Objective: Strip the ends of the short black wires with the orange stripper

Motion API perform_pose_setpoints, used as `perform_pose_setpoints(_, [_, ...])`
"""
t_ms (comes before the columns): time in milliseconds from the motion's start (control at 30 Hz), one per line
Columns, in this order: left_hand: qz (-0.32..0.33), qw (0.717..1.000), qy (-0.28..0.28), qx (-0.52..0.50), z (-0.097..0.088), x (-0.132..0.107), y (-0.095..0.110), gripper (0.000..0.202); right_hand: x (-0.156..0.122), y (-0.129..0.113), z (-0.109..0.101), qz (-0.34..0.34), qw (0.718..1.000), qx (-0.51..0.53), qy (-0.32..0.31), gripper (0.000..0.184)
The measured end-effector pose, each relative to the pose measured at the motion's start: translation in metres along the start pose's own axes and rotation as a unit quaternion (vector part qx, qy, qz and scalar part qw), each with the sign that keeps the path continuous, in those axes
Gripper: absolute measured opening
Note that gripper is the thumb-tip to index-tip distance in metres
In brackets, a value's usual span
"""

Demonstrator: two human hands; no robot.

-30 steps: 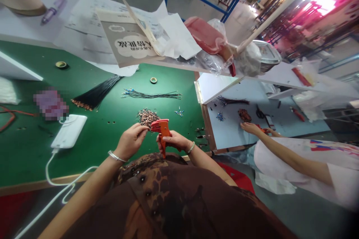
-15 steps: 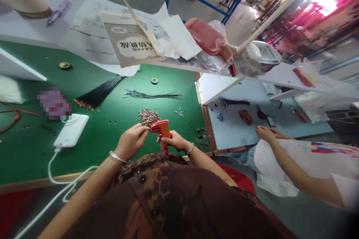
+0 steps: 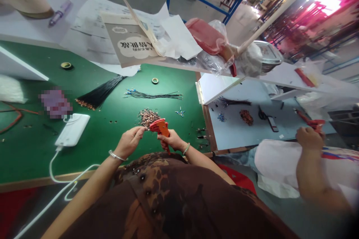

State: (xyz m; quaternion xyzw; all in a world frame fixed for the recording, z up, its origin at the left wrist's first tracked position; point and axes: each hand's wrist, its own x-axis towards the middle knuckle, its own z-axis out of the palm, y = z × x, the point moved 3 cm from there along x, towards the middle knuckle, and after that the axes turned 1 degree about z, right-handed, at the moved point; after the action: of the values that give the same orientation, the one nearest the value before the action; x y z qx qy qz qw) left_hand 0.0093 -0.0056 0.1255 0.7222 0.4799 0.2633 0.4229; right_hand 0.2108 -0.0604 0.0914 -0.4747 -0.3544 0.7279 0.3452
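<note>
My right hand (image 3: 172,140) is wrapped round the handle of an orange and red wire stripper (image 3: 162,128), whose jaws point left. Just off those jaws, my left hand (image 3: 130,141) pinches thumb and fingers together; what they hold is too small to make out. Beyond the stripper lies a heap of copper-coloured bits (image 3: 148,116). To its right are several small blue-ended pieces (image 3: 180,112). Farther back a thin bunch of black wires (image 3: 154,94) with blue ends lies crosswise. A thick bundle of black wires (image 3: 101,91) with copper-coloured ends rests at the left.
On the green table (image 3: 103,141) are a white power bank (image 3: 73,130) with a cable, a blurred-out purple object (image 3: 55,102) and tape rolls (image 3: 155,80). A shelf holding papers (image 3: 131,40) overhangs the back. At right, a co-worker's hand (image 3: 311,138) holds a red tool (image 3: 316,124).
My left hand has drawn slightly left, away from the stripper's jaws, and the stripper has tilted a little. The co-worker's hand has moved right and taken up a red tool.
</note>
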Motion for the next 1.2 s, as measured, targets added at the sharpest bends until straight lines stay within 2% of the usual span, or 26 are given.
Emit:
perform_pose_setpoints(133, [0.013,1.0,0.001,-0.009,0.003,0.0,0.003,0.044,0.001,0.001,0.003,0.006,1.0,-0.017,0.019,0.049])
perform_pose_setpoints(267, [0.026,1.0,0.012,-0.012,0.001,0.0,0.005,0.039,0.0,0.0,0.0,-0.013,0.998,-0.041,-0.041,0.056])
perform_pose_setpoints(333, [0.034,0.999,0.023,-0.015,-0.002,-0.001,0.005,0.037,-0.001,0.001,-0.008,-0.027,0.994,-0.087,-0.061,0.061])
perform_pose_setpoints(400, [0.039,0.998,0.036,-0.018,-0.005,-0.002,0.005,0.035,-0.002,0.006,-0.021,-0.032,0.983,-0.174,-0.041,0.061])
perform_pose_setpoints(433, [0.04,0.998,0.042,-0.019,-0.007,-0.003,0.004,0.034,-0.003,0.009,-0.028,-0.026,0.968,-0.25,-0.02,0.058])
perform_pose_setpoints(500, [0.039,0.998,0.051,-0.019,-0.009,-0.005,0.003,0.034,-0.008,0.019,-0.043,0.002,0.914,-0.405,0.025,0.047])
perform_pose_setpoints(567, [0.04,0.997,0.057,-0.018,-0.01,-0.007,0.003,0.034,-0.015,0.028,-0.054,0.027,0.852,-0.519,0.061,0.034])
perform_pose_setpoints(600, [0.041,0.997,0.059,-0.016,-0.01,-0.008,0.003,0.035,-0.019,0.032,-0.056,0.033,0.831,-0.551,0.07,0.029])
perform_pose_setpoints(667, [0.044,0.997,0.057,-0.007,-0.009,-0.01,0.003,0.035,-0.025,0.038,-0.056,0.033,0.816,-0.572,0.074,0.024])
perform_pose_setpoints(767, [0.049,0.997,0.05,0.014,-0.003,-0.014,0.004,0.034,-0.026,0.035,-0.046,0.014,0.803,-0.592,0.07,0.033])
perform_pose_setpoints(800, [0.049,0.998,0.044,0.018,0.0,-0.016,0.005,0.033,-0.023,0.03,-0.041,0.001,0.806,-0.588,0.072,0.033])
perform_pose_setpoints(833, [0.048,0.998,0.036,0.017,0.003,-0.017,0.006,0.032,-0.019,0.024,-0.036,-0.016,0.82,-0.567,0.075,0.031])
perform_pose_setpoints(900, [0.046,0.999,0.017,0.011,0.01,-0.02,0.008,0.032,-0.009,0.011,-0.024,-0.055,0.883,-0.46,0.074,0.03])
perform_pose_setpoints(967, [0.044,0.999,0.001,0.003,0.017,-0.022,0.01,0.032,0.002,0.002,-0.012,-0.076,0.952,-0.289,0.064,0.033])
perform_pose_setpoints(1000, [0.043,0.999,-0.003,0.001,0.019,-0.024,0.01,0.032,0.007,-0.001,-0.007,-0.078,0.972,-0.214,0.058,0.034])
perform_pose_setpoints(1067, [0.038,0.999,-0.009,-0.004,0.022,-0.027,0.009,0.032,0.014,-0.001,0.003,-0.069,0.987,-0.134,0.053,0.038])
perform_pose_setpoints(1200, [0.018,0.999,-0.016,-0.023,0.026,-0.036,0.0,0.032,0.017,0.012,0.019,-0.042,0.995,-0.078,0.039,0.044])
